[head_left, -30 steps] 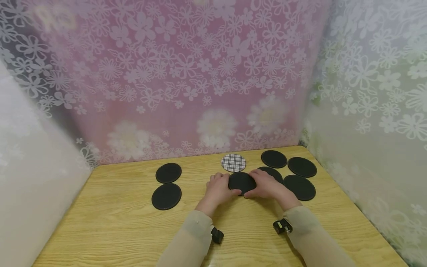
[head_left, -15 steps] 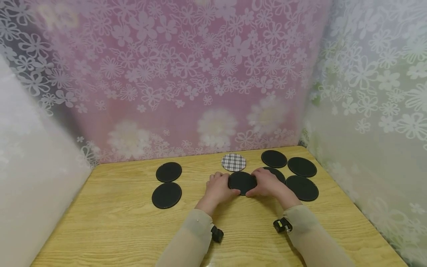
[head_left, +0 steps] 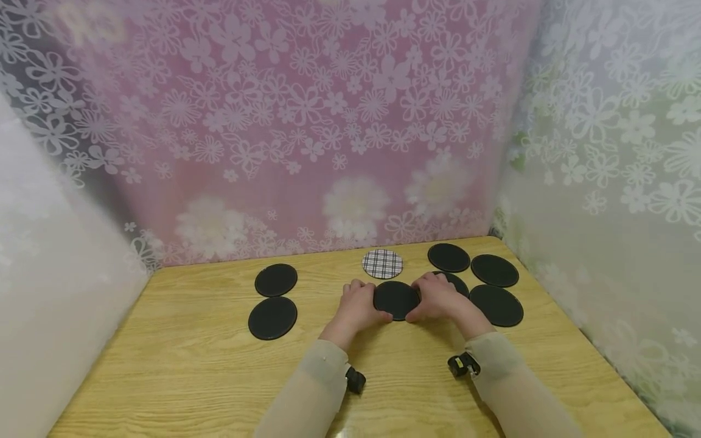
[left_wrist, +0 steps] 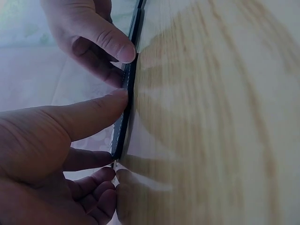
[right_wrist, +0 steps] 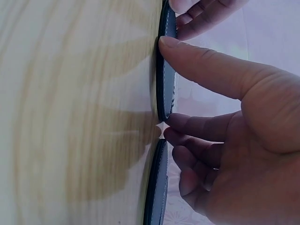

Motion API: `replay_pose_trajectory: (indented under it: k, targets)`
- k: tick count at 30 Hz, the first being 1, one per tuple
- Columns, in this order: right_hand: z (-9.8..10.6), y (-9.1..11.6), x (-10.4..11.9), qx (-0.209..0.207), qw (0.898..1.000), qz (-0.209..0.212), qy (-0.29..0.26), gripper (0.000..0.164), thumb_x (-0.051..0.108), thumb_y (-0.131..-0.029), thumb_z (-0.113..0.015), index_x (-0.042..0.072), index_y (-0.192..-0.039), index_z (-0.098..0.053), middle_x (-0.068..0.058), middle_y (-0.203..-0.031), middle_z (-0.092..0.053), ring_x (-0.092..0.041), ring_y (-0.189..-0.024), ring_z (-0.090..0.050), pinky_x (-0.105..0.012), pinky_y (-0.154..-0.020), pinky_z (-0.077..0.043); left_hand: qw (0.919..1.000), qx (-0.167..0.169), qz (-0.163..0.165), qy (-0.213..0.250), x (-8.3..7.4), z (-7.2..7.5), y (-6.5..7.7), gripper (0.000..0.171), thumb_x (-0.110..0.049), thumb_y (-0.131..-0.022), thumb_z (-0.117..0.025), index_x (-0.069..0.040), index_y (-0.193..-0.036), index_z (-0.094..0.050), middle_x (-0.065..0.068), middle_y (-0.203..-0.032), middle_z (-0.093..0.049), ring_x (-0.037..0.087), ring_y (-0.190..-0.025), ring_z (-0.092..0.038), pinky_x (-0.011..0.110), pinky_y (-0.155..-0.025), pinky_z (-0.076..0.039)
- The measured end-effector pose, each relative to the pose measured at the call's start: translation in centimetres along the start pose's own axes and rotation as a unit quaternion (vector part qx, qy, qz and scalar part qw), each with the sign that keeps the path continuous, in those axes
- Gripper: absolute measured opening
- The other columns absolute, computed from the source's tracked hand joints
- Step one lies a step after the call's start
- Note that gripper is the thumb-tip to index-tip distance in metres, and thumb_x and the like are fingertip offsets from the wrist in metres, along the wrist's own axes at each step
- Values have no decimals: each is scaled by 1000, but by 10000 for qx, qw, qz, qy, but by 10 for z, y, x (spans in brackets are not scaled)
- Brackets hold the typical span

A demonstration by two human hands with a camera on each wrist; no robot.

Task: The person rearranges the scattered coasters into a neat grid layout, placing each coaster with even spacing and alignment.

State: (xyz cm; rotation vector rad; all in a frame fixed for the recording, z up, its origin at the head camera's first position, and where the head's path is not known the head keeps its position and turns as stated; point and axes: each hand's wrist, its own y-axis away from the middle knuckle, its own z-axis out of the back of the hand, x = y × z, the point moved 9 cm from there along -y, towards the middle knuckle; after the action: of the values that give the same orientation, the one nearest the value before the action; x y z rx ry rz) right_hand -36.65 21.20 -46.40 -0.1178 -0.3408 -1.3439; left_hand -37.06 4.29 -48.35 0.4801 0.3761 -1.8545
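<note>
Head | left hand (head_left: 358, 309) + right hand (head_left: 439, 299) pinch 1 black disc (head_left: 397, 300) between them | plaid disc (head_left: 382, 264) just beyond

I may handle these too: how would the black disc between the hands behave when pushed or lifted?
The black disc is probably stiff, showing no sag or fold. It looks thin for its width, so likely light. Being flat and broad, it seems unlikely to roll.

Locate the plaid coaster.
In the head view, the plaid coaster lies just right of centre near the table's far edge, beyond the black coaster between the left hand and right hand.
</note>
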Motion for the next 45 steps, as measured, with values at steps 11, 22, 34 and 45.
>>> replay_pose_trajectory:
  k: [11, 22, 34, 45]
  targets:
    - [4, -3, 5, 190, 9995, -19, -244, 77, 38, -79, -101, -5, -135, -68, -23, -130, -62, -46, -123, -51, -62, -107, -47, 9999, 75, 119, -98, 0, 4, -1, 82, -45, -84, -99, 0, -143, -64, 19, -134, -59, 34, -120, -49, 47, -104, -51]
    - [-23, -40, -33, 213, 9978, 11, -621, 92, 38, -76, -104, -6, -144, -61, -25, -134, -64, -43, -122, -64, -58, -103, -54, 9999, 14, 89, -105, -11, 8, 0, 86, -41, -87, -98, 4, -148, -58, 22, -133, -66, 39, -122, -58, 50, -105, -52]
    - [-3, -5, 4, 215, 9946, -32, -1017, 86, 21, -81, -100, -11, -147, -57, -30, -137, -59, -43, -126, -62, -58, -109, -52, 9999, 31, 151, -12, -5, 8, 1, 85, -39, -86, -98, 4, -147, -58, 24, -132, -66, 42, -123, -59, 53, -106, -53]
    - [-5, -6, 11, 159, 9865, 99, -1626, 84, 11, -82, -97, -11, -151, -54, -30, -140, -61, -43, -127, -64, -56, -109, -53, 9995, -268, 121, 89, -3, 22, 10, 82, -35, -84, -100, 5, -145, -60, 26, -130, -67, 44, -120, -61, 53, -104, -53]
